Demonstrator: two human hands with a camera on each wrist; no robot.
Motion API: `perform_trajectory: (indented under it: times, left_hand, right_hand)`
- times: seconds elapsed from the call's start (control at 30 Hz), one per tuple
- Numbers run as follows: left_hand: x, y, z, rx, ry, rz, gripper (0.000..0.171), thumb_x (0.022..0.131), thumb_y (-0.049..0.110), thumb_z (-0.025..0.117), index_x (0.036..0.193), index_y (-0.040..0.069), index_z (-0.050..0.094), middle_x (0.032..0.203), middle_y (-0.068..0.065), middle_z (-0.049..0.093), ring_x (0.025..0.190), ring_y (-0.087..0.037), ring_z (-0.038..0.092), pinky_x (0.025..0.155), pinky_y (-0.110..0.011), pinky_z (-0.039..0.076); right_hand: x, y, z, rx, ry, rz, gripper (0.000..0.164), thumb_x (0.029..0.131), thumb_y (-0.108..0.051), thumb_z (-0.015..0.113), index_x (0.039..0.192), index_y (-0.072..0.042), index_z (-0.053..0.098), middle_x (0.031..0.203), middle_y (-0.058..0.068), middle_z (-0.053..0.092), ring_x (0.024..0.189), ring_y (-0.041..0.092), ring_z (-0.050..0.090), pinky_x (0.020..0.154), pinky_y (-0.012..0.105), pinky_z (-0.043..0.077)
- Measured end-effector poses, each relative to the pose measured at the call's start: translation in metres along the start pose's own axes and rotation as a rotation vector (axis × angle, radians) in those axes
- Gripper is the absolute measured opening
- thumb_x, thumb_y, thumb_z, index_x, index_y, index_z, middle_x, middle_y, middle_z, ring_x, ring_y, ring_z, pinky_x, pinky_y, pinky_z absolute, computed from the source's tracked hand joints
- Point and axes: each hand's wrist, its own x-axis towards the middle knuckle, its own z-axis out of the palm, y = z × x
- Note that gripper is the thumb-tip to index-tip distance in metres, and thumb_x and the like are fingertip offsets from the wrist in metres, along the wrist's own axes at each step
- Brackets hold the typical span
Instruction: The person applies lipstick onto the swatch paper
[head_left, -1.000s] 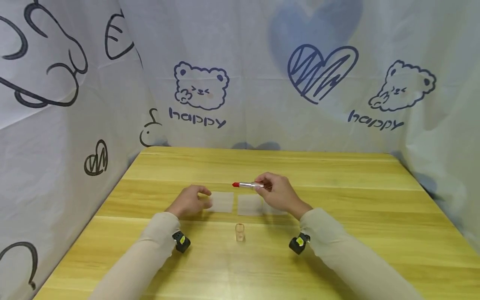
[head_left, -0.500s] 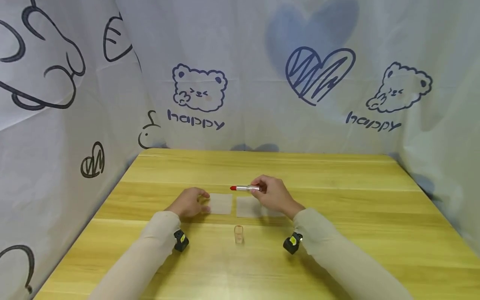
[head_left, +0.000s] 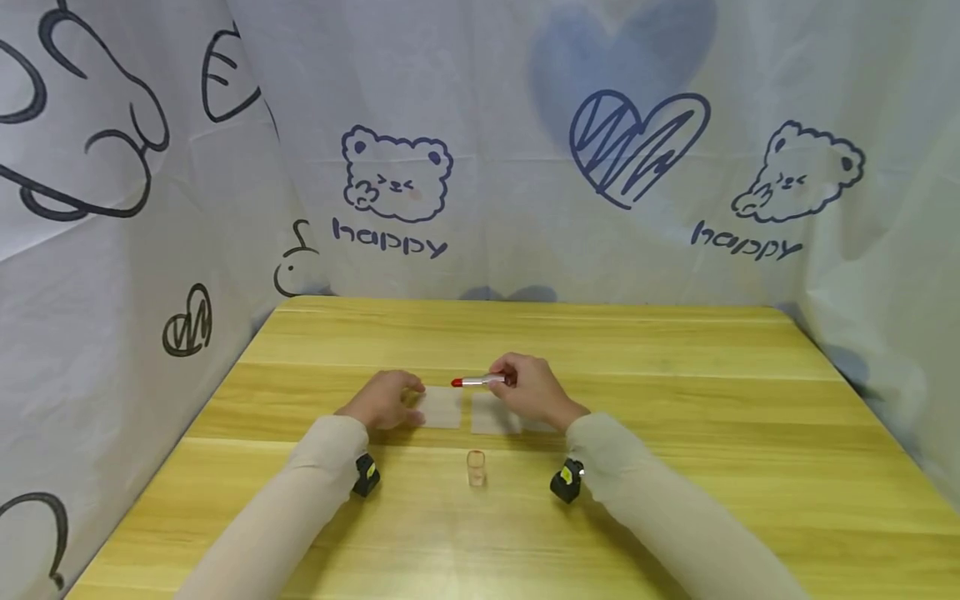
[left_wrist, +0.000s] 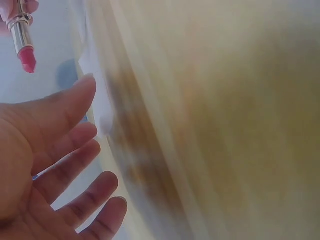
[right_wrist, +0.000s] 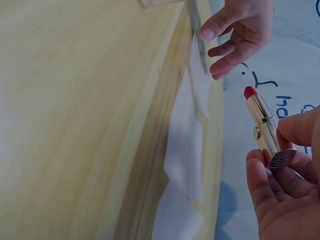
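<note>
Between the thumb and fingers of my right hand [head_left: 534, 390] I hold an uncapped lipstick [head_left: 474, 381], its red tip pointing left. The right wrist view shows its gold and silver tube [right_wrist: 265, 125] gripped near the base. My left hand [head_left: 384, 400] is at the left edge of the left paper square [head_left: 442, 408], fingers apart and slightly bent, holding nothing. In the left wrist view that hand's fingers [left_wrist: 75, 160] are spread. The lipstick tip is over the upper right corner of the left square. A middle paper square [head_left: 495, 415] lies partly below my right hand.
A third paper square [head_left: 538, 423] is mostly hidden by the right hand. A small clear lipstick cap [head_left: 476, 468] stands nearer on the wooden table [head_left: 675, 358]. White cloth [head_left: 510, 192] with drawn bears and hearts hangs behind and at the sides.
My right hand has moved left and slightly down with the lipstick, bringing the tip over the left square. My left hand stays near that square's edge, with only a slight shift.
</note>
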Motion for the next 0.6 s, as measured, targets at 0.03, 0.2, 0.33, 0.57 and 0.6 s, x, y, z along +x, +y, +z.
perform_trajectory:
  times: [0.03, 0.2, 0.33, 0.57, 0.6]
  left_hand:
    - [0.0, 0.0, 0.0, 0.01, -0.002, 0.002, 0.043, 0.082, 0.015, 0.08, 0.119, 0.0, 0.066, 0.131, -0.02, 0.057, 0.126, -0.039, 0.047, 0.106, -0.05, 0.035]
    - [0.001, 0.002, 0.0, 0.042, -0.026, -0.016, 0.042, 0.081, 0.014, 0.08, 0.118, 0.0, 0.066, 0.127, -0.018, 0.06, 0.123, -0.038, 0.049, 0.105, -0.048, 0.036]
    - [0.001, 0.002, 0.001, 0.058, -0.035, -0.025, 0.041, 0.082, 0.015, 0.08, 0.118, 0.0, 0.067, 0.128, -0.017, 0.059, 0.124, -0.038, 0.048, 0.106, -0.048, 0.036]
    - [0.003, 0.002, 0.002, 0.058, -0.052, -0.034, 0.041, 0.082, 0.016, 0.08, 0.119, 0.002, 0.067, 0.129, -0.017, 0.058, 0.126, -0.038, 0.047, 0.107, -0.049, 0.034]
    - [0.003, 0.002, 0.002, 0.058, -0.053, -0.035, 0.041, 0.082, 0.016, 0.08, 0.119, 0.003, 0.067, 0.129, -0.017, 0.058, 0.126, -0.039, 0.047, 0.107, -0.049, 0.034]
  right_hand:
    - [0.001, 0.001, 0.002, -0.005, -0.003, 0.001, 0.011, 0.091, -0.009, 0.067, 0.1, -0.004, 0.067, 0.083, 0.0, 0.063, 0.074, 0.013, 0.057, 0.068, 0.029, 0.049]
    - [0.005, 0.0, 0.008, -0.046, -0.028, -0.009, 0.012, 0.092, -0.011, 0.065, 0.104, -0.006, 0.067, 0.088, 0.0, 0.064, 0.077, 0.013, 0.057, 0.071, 0.03, 0.05]
    - [0.007, -0.001, 0.013, -0.086, -0.044, -0.011, 0.012, 0.093, -0.012, 0.065, 0.104, -0.007, 0.068, 0.088, -0.001, 0.064, 0.078, 0.012, 0.056, 0.071, 0.03, 0.049]
    - [0.01, -0.002, 0.02, -0.116, -0.04, -0.041, 0.01, 0.093, -0.01, 0.064, 0.102, -0.006, 0.068, 0.086, 0.0, 0.064, 0.074, 0.012, 0.055, 0.068, 0.028, 0.048]
    - [0.011, -0.002, 0.021, -0.12, -0.04, -0.044, 0.01, 0.094, -0.01, 0.064, 0.102, -0.007, 0.068, 0.086, 0.0, 0.064, 0.074, 0.012, 0.055, 0.067, 0.028, 0.048]
